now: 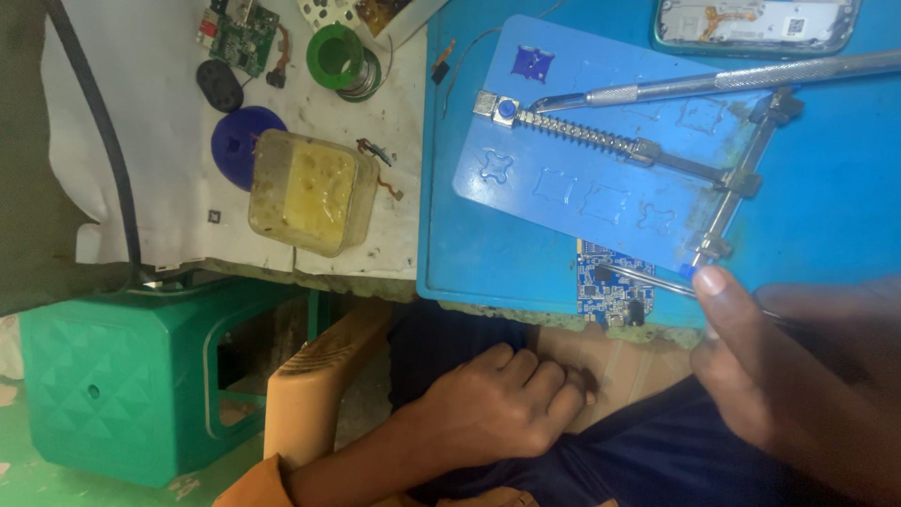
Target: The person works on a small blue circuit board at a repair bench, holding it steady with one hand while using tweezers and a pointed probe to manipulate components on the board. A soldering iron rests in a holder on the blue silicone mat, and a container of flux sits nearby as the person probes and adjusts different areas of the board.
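head cam: right hand (798, 376) pinches thin tweezers (648, 280), long axis running left-right, tips pointing left onto the small blue circuit board (610, 286) at the worktop (826, 207) edge. left hand (502, 404) clenched, resting on lap, holding nothing.

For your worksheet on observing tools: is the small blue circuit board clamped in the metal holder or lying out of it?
Out of it. The blue circuit board lies at the mat's near edge, outside the metal holder, tweezers touching it.
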### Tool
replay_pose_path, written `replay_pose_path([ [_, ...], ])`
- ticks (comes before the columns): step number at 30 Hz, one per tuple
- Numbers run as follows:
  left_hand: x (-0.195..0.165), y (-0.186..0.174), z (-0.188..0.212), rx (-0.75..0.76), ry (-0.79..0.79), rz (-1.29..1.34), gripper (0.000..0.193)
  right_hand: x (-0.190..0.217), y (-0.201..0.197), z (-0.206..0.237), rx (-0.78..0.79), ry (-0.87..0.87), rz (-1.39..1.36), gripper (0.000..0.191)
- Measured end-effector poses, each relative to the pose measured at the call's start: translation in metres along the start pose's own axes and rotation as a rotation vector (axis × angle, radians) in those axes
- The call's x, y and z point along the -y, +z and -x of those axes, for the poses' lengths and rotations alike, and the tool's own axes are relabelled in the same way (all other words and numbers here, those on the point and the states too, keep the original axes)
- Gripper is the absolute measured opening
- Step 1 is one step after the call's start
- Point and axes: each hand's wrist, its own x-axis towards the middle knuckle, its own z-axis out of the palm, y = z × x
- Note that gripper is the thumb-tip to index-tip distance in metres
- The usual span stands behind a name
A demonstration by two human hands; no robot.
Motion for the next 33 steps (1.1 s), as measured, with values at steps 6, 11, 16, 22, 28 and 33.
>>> replay_pose_path([
  [6, 0.000, 0.001, 0.001, 0.008, 0.002, -0.013, 0.008, 0.000, -0.002, -0.002, -0.006, 0.001, 0.000, 0.060],
  [11, 0.000, 0.001, 0.000, 0.012, -0.001, 0.001, 0.007, -0.003, 0.000, 0.001, -0.011, 0.003, 0.000, 0.059],
  [16, 0.001, 0.001, 0.000, -0.009, 0.002, 0.011, 0.008, -0.007, 0.001, 0.005, -0.016, 0.005, 0.003, 0.058],
  [22, 0.001, 0.000, 0.000, 0.000, -0.001, 0.015, 0.008, -0.006, 0.001, 0.004, -0.020, 0.007, 0.009, 0.058],
  [28, 0.001, -0.001, -0.002, 0.015, -0.005, -0.025, 0.009, -0.008, -0.001, 0.004, -0.041, 0.010, 0.017, 0.057],
  [33, 0.001, -0.001, -0.002, 0.001, 0.001, -0.012, 0.016, -0.010, -0.001, 0.008, -0.043, 0.009, 0.018, 0.057],
])
